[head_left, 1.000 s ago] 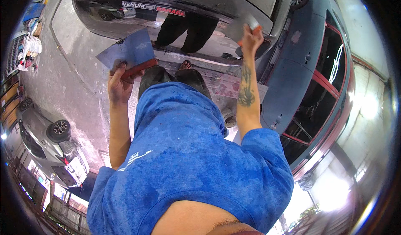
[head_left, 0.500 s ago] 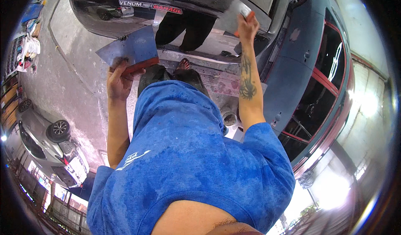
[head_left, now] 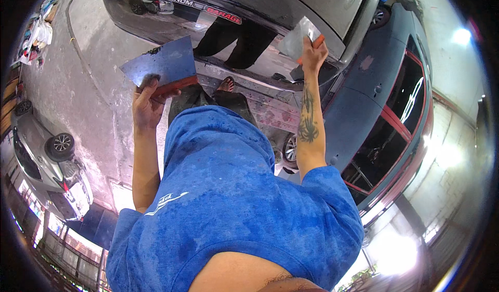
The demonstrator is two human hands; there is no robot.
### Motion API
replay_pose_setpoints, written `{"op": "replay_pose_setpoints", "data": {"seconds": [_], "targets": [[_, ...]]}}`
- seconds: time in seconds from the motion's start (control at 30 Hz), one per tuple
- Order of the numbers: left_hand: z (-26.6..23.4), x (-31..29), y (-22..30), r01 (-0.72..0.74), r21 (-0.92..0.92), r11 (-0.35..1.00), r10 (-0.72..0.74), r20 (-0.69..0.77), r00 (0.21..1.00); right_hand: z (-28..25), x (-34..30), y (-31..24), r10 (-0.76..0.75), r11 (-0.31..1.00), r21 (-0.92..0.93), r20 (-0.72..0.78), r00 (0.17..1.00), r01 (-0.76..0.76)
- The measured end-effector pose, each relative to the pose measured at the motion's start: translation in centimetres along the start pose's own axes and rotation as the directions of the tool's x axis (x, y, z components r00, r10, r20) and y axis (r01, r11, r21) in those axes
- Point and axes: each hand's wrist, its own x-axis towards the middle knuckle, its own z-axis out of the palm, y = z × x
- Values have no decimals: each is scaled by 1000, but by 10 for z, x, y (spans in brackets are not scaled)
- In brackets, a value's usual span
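My left hand (head_left: 147, 106) is closed on the orange-red edge of a wide metal putty spreader (head_left: 174, 58), thumb on the blade. Dark paste clings to that blade's far edge. At the upper right, my right hand (head_left: 314, 57) grips the orange handle of a second metal putty spreader (head_left: 297, 40). Its blade is held over the corner of a grey car (head_left: 319, 3) in front of me; whether it touches the bodywork I cannot tell. Below that grey body, a dark glossy panel (head_left: 244, 37) with stickers mirrors a pair of legs.
To my right stands a blue-grey car (head_left: 358, 92) with red window frames. A silver car (head_left: 49, 162) is parked at the left on the concrete floor (head_left: 96, 74). Cloths and other items (head_left: 39, 37) lie along the far left. My foot (head_left: 226, 84) shows below the panel.
The view has shifted, and the grey car sits further right in it. My right hand and its spreader are a little lower and further right. Both hands keep their spreaders.
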Motion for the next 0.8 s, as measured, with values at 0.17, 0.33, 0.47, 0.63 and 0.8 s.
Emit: {"op": "replay_pose_setpoints", "data": {"seconds": [0.17, 0.33, 0.47, 0.63, 0.8], "targets": [[-1, 2, 2, 27, 55, 998, -22, -86, 996, 18, -7, 3, -245, 955, -134, 144, 959, 264], [-5, 5, 4, -22, 9, 1000, 22, -58, 998, 18, -8, 2, -59, 991, -128, -74, 996, 49], [-5, 3, 5, -9, -2, 1000, 9, -94, 996, 34, -8, -6, -234, 955, -165, 93, 968, 247], [-11, 3, 6, 5, -11, 1000, -6, -84, 996, 30, -1, -12, 72, 946, -316, -2, 997, -69], [-22, 3, 5, -14, -57, 998, 10, -72, 997, 37, 2, -14, -12, 969, -247, 56, 998, 25]]}}
